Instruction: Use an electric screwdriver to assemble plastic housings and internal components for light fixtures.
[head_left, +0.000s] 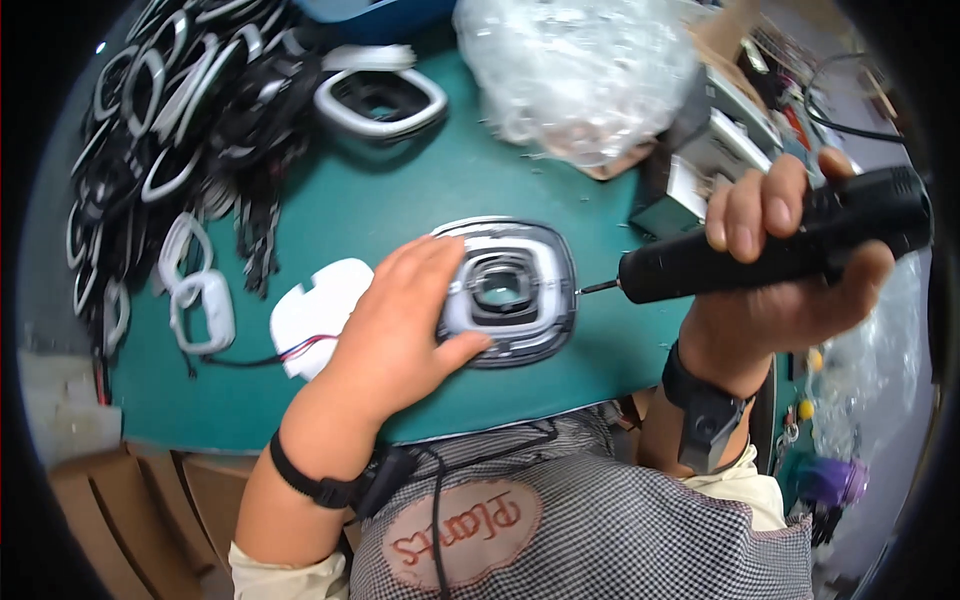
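Observation:
A rounded-square housing [548, 305] with a black rim, a white inner ring and a central opening lies on the green tabletop [540, 195]. My left hand [395, 320] grips its left side, fingers along the upper edge and thumb on the lower part. In my right hand [775, 310] is a black electric screwdriver [690, 268], held nearly level. Its thin bit points left, with the tip at the housing's right edge; whether they touch I cannot tell. Partly under my left hand sits a flat white plate [318, 300], with red and blue wires beside it.
Many white and black ring frames [150, 90] are piled at the far left. A similar white-rimmed housing [385, 125] lies at the back. Beyond it are a bulging clear plastic bag [580, 75] and a blue bin [375, 15]. Small boxes [690, 190] stand at the right.

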